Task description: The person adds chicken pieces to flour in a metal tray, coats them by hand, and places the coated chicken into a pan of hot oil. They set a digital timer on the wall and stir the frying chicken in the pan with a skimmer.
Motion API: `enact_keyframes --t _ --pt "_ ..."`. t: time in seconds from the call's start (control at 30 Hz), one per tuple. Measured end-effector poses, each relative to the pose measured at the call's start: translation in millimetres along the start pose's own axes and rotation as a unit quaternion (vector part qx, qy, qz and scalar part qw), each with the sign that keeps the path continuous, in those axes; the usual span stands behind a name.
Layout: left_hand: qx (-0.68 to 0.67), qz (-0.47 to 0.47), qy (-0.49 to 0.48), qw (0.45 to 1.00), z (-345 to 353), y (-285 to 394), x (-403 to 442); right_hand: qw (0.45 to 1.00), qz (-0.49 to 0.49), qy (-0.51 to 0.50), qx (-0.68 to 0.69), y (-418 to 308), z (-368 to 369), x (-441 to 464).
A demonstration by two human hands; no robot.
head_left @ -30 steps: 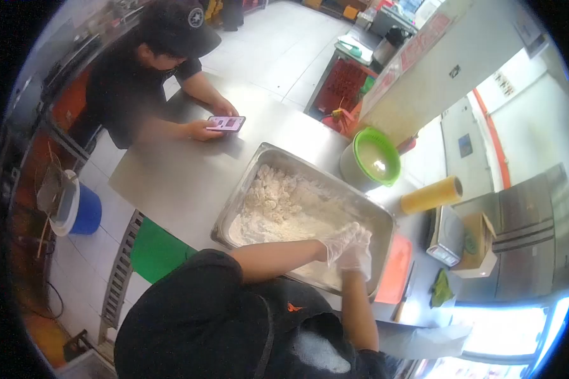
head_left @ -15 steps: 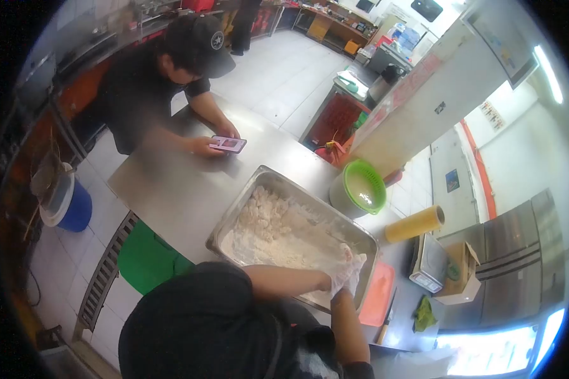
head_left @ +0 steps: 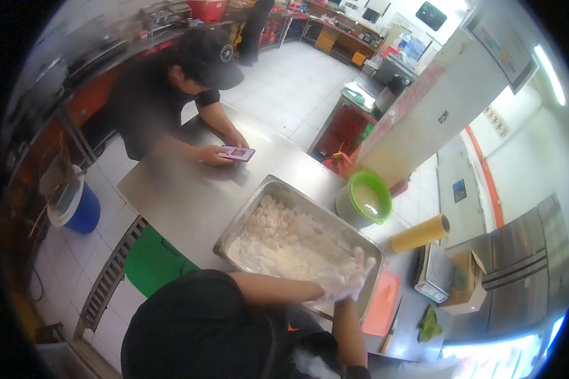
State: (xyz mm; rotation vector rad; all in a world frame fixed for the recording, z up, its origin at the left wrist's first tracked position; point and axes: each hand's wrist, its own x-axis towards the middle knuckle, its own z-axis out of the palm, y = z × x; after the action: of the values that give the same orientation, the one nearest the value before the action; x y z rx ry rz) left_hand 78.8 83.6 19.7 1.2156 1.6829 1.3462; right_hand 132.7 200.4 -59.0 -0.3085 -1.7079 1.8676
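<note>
My left hand (head_left: 336, 287) and my right hand (head_left: 359, 273), both in clear plastic gloves, meet over the right end of a deep metal tray (head_left: 246, 211). They touch and overlap, so the left fingers blend into the right hand. The right fingers look stretched out, pointing toward the tray's far side, with nothing seen in them. Pale flour (head_left: 297, 259) covers the tray's bottom, and lumpy floured pieces (head_left: 273, 221) are heaped at its left end.
A person (head_left: 152, 107) leans on the metal table (head_left: 171, 189), holding a phone (head_left: 237, 153). Around the tray are a bucket with a green basket (head_left: 369, 197), a yellow roll (head_left: 420, 234), a red-orange board (head_left: 381, 303), a knife (head_left: 391, 328), a scale (head_left: 435, 275) and a green cloth (head_left: 430, 325).
The whole view has shifted slightly right and down. My left hand has come forward against my right hand, and its glove now shows; the right fingers look more stretched out.
</note>
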Motion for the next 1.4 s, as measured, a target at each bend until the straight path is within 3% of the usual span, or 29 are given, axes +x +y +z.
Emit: enact_keyframes --t 0.03,0.1,0.17,0.27,0.33,0.37,0.43,0.57,0.63,0.67,0.73,0.77,0.83,0.87,0.93,0.97,1.0,1.03,1.07,1.13,1.23,1.33,1.37,1.4 --pt "0.012 0.008 -0.003 1.0 2.3 -1.4 -9.3 0.989 -0.014 0.004 0.144 -31.0 18.9 -0.8" --pt "0.035 0.009 -0.012 0.999 -5.8 -1.9 -27.6 0.969 0.11 0.144 0.166 -59.5 31.2 2.5" --pt "0.069 -0.013 -0.006 0.997 -19.9 -2.7 -41.9 0.946 0.168 0.213 0.178 -58.3 28.4 5.1" --pt "0.102 0.025 0.004 0.994 -18.6 -16.4 -42.3 0.91 0.273 0.172 0.259 -46.9 25.6 8.8" --pt "0.129 0.132 -0.012 0.983 -7.1 -25.6 -41.2 0.91 0.236 0.188 0.285 -59.1 35.4 -3.1" --pt "0.13 0.13 -0.017 0.983 1.7 -28.6 -41.7 0.908 0.236 0.191 0.288 -53.3 30.9 -6.5" --pt "-0.005 0.074 -0.098 0.992 4.3 -12.2 -48.0 0.917 0.173 0.121 0.34 -29.6 11.5 -8.0" --pt "-0.048 0.079 -0.104 0.99 -8.8 -8.5 -57.9 0.913 0.074 0.012 0.401 -23.2 2.8 -12.7" --pt "0.085 0.094 -0.048 0.991 -12.0 -23.5 -56.9 0.933 0.149 0.232 0.233 -104.5 66.1 -21.1" --pt "0.086 0.095 -0.046 0.991 -25.0 -15.8 -61.2 0.933 0.148 0.23 0.233 -101.6 63.3 -22.8" --pt "0.112 0.006 -0.103 0.988 -59.7 9.4 -71.2 0.96 0.124 0.206 0.143 -98.4 53.1 -24.7" --pt "0.11 0.006 -0.097 0.989 -58.5 -9.0 -64.9 0.967 0.116 0.197 0.111 -101.1 50.1 -23.9" --pt "-0.003 0.007 -0.063 0.998 -58.2 -43.7 -49.7 0.992 0.086 0.073 -0.053 -123.9 47.2 -23.0" --pt "-0.006 0.008 -0.062 0.998 -60.0 -46.2 -46.4 0.992 0.086 0.072 -0.056 -102.6 20.1 -19.0" --pt "-0.147 -0.099 -0.097 0.979 -80.3 -9.3 -48.5 0.944 0.223 0.122 -0.211 -44.4 -44.5 -15.9" --pt "-0.148 -0.096 -0.099 0.979 -76.3 -22.1 -37.4 0.943 0.22 0.124 -0.214 -51.7 -38.1 -18.8" --pt "-0.01 -0.019 -0.071 0.997 -71.0 -45.5 -19.8 0.901 0.139 0.015 -0.412 -64.0 -20.7 -24.7" --pt "0.056 0.022 -0.059 0.996 -65.4 -49.2 -16.5 0.803 0.051 -0.096 -0.586 -80.0 3.7 -29.9" --pt "0.122 0.061 -0.043 0.99 -60.0 -52.8 -13.2 0.793 -0.055 -0.108 -0.597 -97.5 31.8 -35.5" --pt "0.022 -0.004 0.032 0.999 -53.6 -20.9 -23.9 0.769 -0.15 -0.105 -0.612 -109.5 69.1 -51.5" --pt "-0.08 -0.074 0.12 0.987 -65.7 19.7 -19.4 0.716 -0.066 -0.211 -0.662 -100.4 75.8 -51.2" --pt "-0.205 -0.144 0.241 0.938 -63.6 -0.5 12.5 0.721 -0.117 -0.112 -0.674 -65.2 50.3 -42.8" --pt "-0.196 -0.137 0.232 0.943 -51.2 -36.7 32.7 0.705 -0.115 -0.112 -0.691 -68.7 48.2 -44.3" --pt "0.171 -0.073 0.202 0.961 -35.2 -77.5 51.0 0.698 -0.113 -0.107 -0.699 -71.0 50.0 -45.0"
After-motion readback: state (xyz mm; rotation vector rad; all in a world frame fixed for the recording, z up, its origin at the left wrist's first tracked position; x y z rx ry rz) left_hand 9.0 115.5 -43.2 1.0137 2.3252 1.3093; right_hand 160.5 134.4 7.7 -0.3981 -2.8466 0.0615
